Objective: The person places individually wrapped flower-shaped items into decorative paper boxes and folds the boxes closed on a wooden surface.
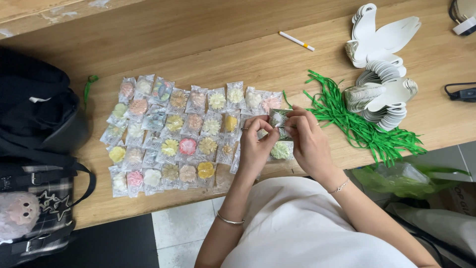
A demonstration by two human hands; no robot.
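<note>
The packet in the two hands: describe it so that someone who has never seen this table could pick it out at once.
Find the wooden table and the grid of wrapped flower shapes laid flat on it. At the grid's right edge, beside the green strips, the left hand and right hand meet. The packet pinched between them is the only one lifted off the table.

table (208, 44): light brown wood | wrapped flower shapes (171, 134): yellow, pink, white, pale green in clear packets | ribbon strips (364, 126): bright green | paper cutouts (379, 37): white | bag (34, 119): black | pen (296, 40): white, yellow tip
</note>
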